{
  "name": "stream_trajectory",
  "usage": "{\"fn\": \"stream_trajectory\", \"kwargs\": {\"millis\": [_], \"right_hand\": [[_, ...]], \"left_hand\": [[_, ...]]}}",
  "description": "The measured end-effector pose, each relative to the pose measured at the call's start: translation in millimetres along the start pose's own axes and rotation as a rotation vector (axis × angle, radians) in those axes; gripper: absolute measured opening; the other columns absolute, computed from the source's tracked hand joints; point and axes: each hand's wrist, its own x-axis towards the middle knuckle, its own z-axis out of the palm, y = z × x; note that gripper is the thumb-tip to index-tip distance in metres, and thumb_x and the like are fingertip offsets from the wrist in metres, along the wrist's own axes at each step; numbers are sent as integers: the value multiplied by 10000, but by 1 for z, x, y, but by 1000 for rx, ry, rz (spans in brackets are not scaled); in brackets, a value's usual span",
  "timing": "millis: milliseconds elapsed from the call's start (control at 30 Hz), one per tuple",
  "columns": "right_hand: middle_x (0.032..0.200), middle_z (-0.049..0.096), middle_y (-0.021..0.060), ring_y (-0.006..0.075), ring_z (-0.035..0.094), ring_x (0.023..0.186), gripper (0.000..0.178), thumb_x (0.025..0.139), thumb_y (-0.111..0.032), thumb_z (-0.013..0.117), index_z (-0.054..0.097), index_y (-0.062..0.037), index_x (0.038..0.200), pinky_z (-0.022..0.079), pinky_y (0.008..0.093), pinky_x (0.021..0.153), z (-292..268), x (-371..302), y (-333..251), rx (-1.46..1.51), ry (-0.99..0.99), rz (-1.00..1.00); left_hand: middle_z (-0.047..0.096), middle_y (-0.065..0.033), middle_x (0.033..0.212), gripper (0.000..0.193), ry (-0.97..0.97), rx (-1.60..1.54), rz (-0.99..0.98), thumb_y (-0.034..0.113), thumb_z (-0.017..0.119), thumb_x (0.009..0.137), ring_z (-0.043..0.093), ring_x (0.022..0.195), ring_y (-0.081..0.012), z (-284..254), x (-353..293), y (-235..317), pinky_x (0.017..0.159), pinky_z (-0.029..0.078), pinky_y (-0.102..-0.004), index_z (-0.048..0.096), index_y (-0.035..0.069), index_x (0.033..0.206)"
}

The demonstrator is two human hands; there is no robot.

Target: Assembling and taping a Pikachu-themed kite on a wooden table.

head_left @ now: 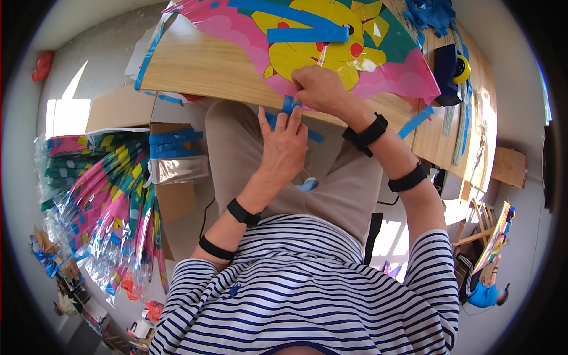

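Both my hands meet over my lap at the near table edge, around a short blue strip of ribbon or film. My right hand is closed, its thumb and fingertips pinching the strip's upper end from the right. Just below, my left hand has its index finger raised apart, while its other fingertips touch the strip; its thumb is hidden. Blue tails show behind the left fingers. Beyond the hands a plastic kite-like sheet, pink and green with a yellow cartoon figure, lies on the table. A folded blue strip rests across it.
The wooden table spans ahead. At right stands a dark blue tape dispenser beside thin rods. Printed sheets hang in a heap at left, by bundled blue strips and a cardboard box. Another person works far right.
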Motion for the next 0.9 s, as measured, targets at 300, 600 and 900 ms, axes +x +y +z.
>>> {"fn": "stream_trajectory", "kwargs": {"millis": [300, 600, 900], "right_hand": [[795, 699, 102, 336, 677, 797, 250, 642, -259, 833, 684, -93, 754, 509, 444, 660, -8, 14, 7, -57, -87, 227], [785, 700, 100, 323, 684, 795, 279, 652, -303, 847, 686, -91, 733, 506, 447, 651, 4, 3, -1, -32, 5, 258], [747, 693, 118, 338, 675, 752, 283, 670, -311, 843, 683, -84, 726, 500, 453, 633, 12, -3, -1, 58, 104, 277]], "left_hand": [[524, -167, 1384, 367, -4, 24, 20, 126, 818, 617, 520, 1166, -325, 2, 0, 0, 1093, 236, -743, 636, 10, 914], [517, -186, 1404, 325, 4, 6, 22, 119, 788, 622, 526, 1162, -330, 4, -1, 1, 1103, 221, -745, 640, 9, 890], [503, -155, 1444, 377, -45, -68, -29, 142, 790, 648, 477, 1274, -346, -9, -9, 2, 1106, 211, -742, 662, 31, 985]]}}
